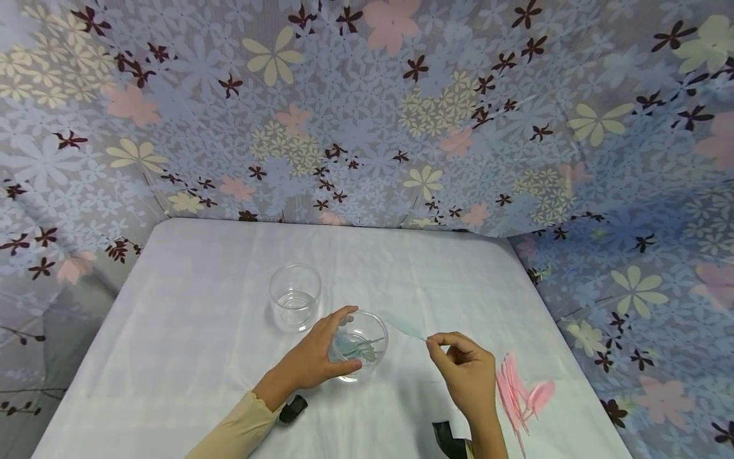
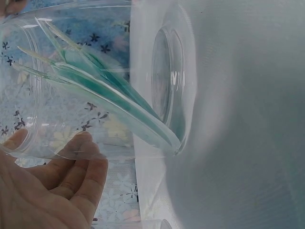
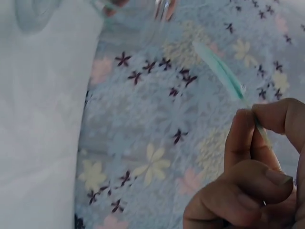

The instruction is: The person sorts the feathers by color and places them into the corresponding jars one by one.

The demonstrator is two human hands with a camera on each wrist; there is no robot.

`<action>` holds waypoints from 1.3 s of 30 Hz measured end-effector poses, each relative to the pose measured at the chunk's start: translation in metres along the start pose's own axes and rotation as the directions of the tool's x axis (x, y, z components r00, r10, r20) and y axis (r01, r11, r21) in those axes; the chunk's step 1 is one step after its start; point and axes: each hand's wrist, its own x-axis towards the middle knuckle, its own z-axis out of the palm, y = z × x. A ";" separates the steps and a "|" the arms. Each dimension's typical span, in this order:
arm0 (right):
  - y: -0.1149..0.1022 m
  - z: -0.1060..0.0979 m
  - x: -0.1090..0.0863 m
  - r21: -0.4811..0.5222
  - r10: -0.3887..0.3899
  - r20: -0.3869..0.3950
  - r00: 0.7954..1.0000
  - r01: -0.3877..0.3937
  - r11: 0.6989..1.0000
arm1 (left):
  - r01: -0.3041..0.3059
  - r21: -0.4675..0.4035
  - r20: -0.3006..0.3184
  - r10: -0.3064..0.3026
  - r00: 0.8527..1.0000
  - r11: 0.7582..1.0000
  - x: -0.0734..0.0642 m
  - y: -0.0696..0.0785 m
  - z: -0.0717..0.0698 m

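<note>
My left hand [image 1: 314, 357] grips a clear glass cup [image 1: 375, 328] from its left side, thumb at the near side and fingers at the far side. Several teal feathers [image 2: 105, 86] lean inside this cup, vane ends down at its base and quills toward the mouth. To the right of the cup, my right hand [image 1: 466, 370] pinches one pale teal feather [image 3: 220, 69] by its quill between thumb and forefinger. The feather's vane points left toward the cup's rim in the head view.
A second clear glass cup [image 1: 295, 296] stands behind and left of the held one. Several pink feathers [image 1: 513, 389] lie on the white tablecloth [image 1: 189, 306] right of my right hand. Floral cloth [image 1: 355, 127] hangs behind and beside the table.
</note>
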 end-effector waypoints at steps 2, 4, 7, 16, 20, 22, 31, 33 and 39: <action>-0.004 0.004 0.002 0.005 -0.015 0.063 0.998 0.015 1.000 | 0.003 -0.001 0.001 -0.003 1.000 1.000 0.000 0.000 0.000; -0.008 0.008 0.004 -0.007 -0.017 0.114 0.993 0.018 1.000 | 0.005 -0.003 -0.002 -0.005 1.000 1.000 -0.001 0.001 0.000; -0.014 0.016 0.006 -0.041 -0.006 0.172 0.985 0.013 0.999 | 0.005 -0.002 -0.004 -0.005 1.000 1.000 -0.001 0.001 0.000; -0.015 0.037 0.014 -0.164 -0.060 0.248 0.967 0.103 0.981 | -0.010 0.009 -0.005 0.010 1.000 1.000 0.000 -0.002 0.002; -0.017 0.048 0.019 -0.233 -0.086 0.281 0.956 0.155 0.960 | -0.022 0.016 -0.007 0.022 1.000 1.000 0.001 -0.002 0.001; -0.018 0.053 0.022 -0.259 -0.089 0.297 0.951 0.170 0.951 | -0.024 0.021 -0.004 0.024 1.000 1.000 0.001 -0.002 0.001; -0.022 0.065 0.028 -0.286 -0.075 0.356 0.931 0.185 0.940 | -0.038 0.022 0.002 0.038 0.999 0.999 0.003 -0.004 0.002; -0.023 0.067 0.029 -0.289 -0.070 0.369 0.927 0.186 0.939 | -0.041 0.021 -0.001 0.041 0.999 0.999 0.003 -0.004 0.002; -0.022 0.072 0.032 -0.306 -0.043 0.393 0.918 0.174 0.936 | -0.028 0.013 0.000 0.028 1.000 1.000 0.002 -0.006 0.002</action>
